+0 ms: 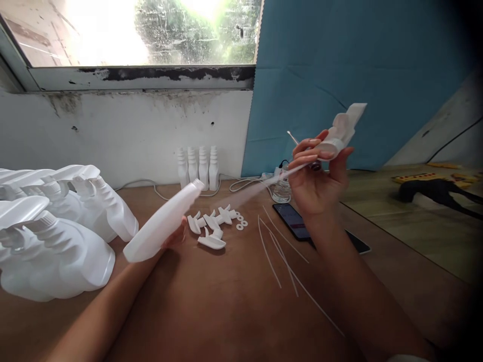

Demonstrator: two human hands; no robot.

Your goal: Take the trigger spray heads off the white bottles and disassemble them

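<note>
My left hand (pixel 177 234) is closed around a white plastic bottle (pixel 162 223), tilted with its open neck up and to the right; the bottle hides most of my fingers. Raised at the right, my right hand (pixel 317 183) grips a white trigger spray head (pixel 341 130) by its collar. A dip tube, smeared by motion, runs from it down-left towards the bottle neck, apart from it. A thin tool with a pale tip (pixel 292 137) also pokes out between my right fingers. Several loose spray heads (pixel 213 221) and white ring washers (pixel 240 221) lie between my hands.
Assembled spray bottles (pixel 86 246) crowd the table's left side. Several small white bottles (pixel 204 168) stand by the wall. Thin loose tubes (pixel 281 251) lie beside a phone (pixel 290 221). A clear container (pixel 282 190) and white cables (pixel 154 187) sit at the back.
</note>
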